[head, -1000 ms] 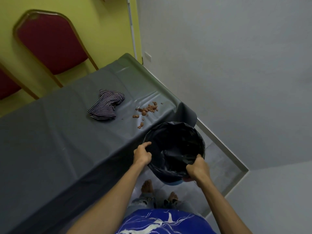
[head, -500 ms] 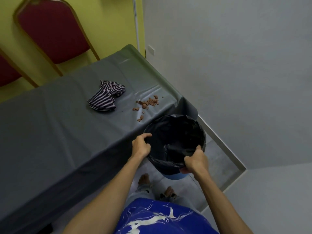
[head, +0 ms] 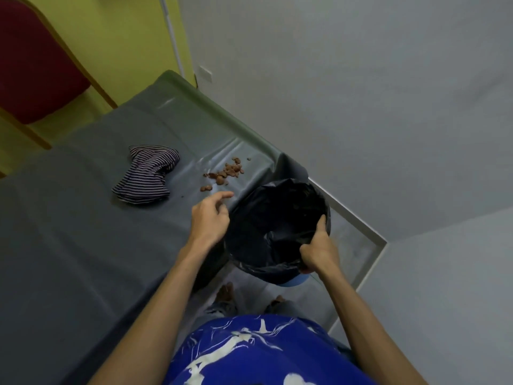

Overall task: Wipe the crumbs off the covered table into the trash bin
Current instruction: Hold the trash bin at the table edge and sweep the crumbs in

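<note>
One striped cloth (head: 145, 177), one bin (head: 277, 226) with a black liner, one crumb pile (head: 226, 172), two hands, one red chair (head: 36, 68) upper left.

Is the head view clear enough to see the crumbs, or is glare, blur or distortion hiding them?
Head view: the crumbs show clearly; pale glare streaks the table cover beside them, not over them. The left hand is slightly motion-blurred. The trash bin interior is too dark to read. Wide-angle distortion bends the table edge.
</note>
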The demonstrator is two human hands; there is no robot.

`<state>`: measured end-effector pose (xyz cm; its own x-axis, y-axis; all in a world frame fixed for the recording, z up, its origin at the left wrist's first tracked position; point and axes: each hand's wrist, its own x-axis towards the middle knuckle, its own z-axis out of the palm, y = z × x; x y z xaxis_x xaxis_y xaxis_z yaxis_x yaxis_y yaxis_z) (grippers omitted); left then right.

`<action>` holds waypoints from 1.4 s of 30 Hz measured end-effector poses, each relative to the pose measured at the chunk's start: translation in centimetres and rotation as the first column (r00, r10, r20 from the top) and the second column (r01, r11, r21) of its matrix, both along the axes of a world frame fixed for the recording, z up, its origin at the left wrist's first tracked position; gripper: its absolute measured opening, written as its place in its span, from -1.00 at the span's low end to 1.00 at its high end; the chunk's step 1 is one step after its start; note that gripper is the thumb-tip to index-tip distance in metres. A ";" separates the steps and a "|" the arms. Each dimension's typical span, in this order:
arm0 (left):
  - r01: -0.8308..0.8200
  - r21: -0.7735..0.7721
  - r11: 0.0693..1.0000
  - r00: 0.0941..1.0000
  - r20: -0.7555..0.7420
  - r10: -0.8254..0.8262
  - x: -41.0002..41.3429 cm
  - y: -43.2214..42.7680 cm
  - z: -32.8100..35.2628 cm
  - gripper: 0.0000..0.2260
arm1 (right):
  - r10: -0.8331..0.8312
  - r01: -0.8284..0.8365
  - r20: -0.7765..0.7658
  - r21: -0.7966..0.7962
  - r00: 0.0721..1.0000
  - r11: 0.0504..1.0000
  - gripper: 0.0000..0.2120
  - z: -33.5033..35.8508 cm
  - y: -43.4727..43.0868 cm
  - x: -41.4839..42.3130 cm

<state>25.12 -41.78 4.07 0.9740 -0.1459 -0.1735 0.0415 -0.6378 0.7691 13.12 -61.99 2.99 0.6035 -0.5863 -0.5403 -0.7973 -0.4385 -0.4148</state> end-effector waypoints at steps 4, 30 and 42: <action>-0.042 0.039 0.998 0.992 0.119 0.037 4.7 2.3 1.4 -0.62 | -0.036 0.036 -0.016 -0.031 0.999 0.999 -0.05 0.0 0.2 -0.2; -0.164 0.418 0.893 0.961 0.271 0.049 12.8 4.5 -2.8 -0.58 | -0.152 0.149 -0.055 -0.051 0.987 0.987 -0.01 0.5 2.2 1.6; -0.107 0.410 0.906 0.956 0.294 -0.020 8.3 2.0 -3.6 -0.57 | -0.161 0.159 -0.037 -0.052 0.986 0.986 -0.01 0.7 2.9 1.4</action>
